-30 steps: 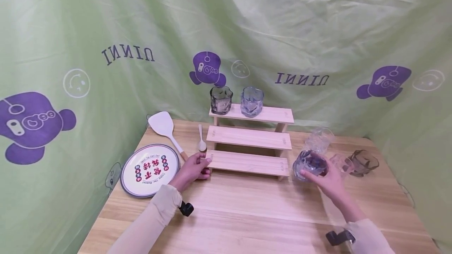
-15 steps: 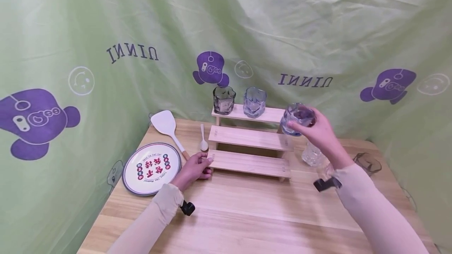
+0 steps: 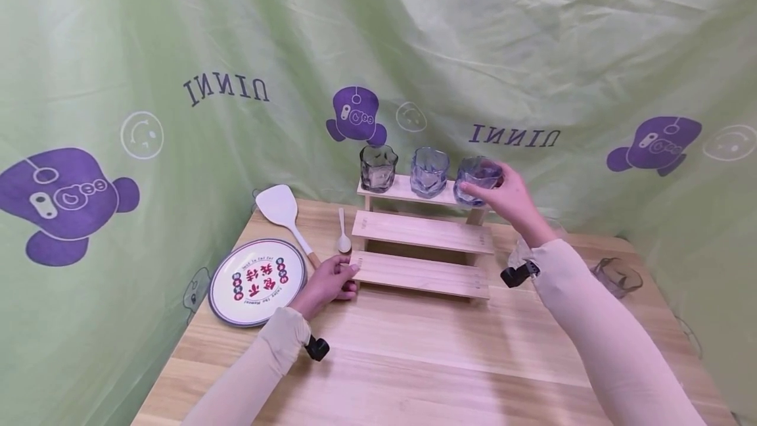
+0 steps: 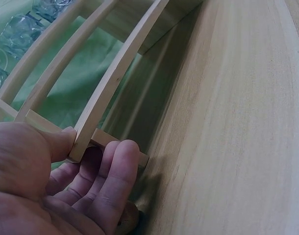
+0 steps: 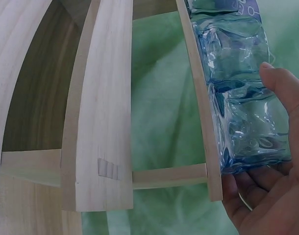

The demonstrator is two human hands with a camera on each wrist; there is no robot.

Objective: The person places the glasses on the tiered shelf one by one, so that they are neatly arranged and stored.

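Note:
A three-step wooden rack (image 3: 422, 275) stands on the table. My left hand (image 3: 325, 284) pinches the left end of its lowest shelf; in the left wrist view the thumb lies on top and the fingers are curled below. At the right end of the top shelf, my right hand (image 3: 511, 196) grips a blue faceted drinking glass (image 3: 473, 179). The right wrist view shows that glass (image 5: 255, 125) upright, its base at shelf level, with thumb and fingers around it. To its left on the same shelf are a light-blue glass (image 3: 430, 171) and a dark grey glass (image 3: 378, 168).
Left of the rack lie a round plate (image 3: 225, 275) with red lettering, a white spatula (image 3: 278, 206) and a small spoon (image 3: 344, 242). A clear glass (image 3: 519, 254) is partly hidden behind my right wrist. Further right sits a brownish glass (image 3: 618, 277). Green printed cloth hangs behind.
My right hand has lifted the blue glass from beside the rack and carried it up and left to the top shelf's right end. The left hand keeps its hold on the rack.

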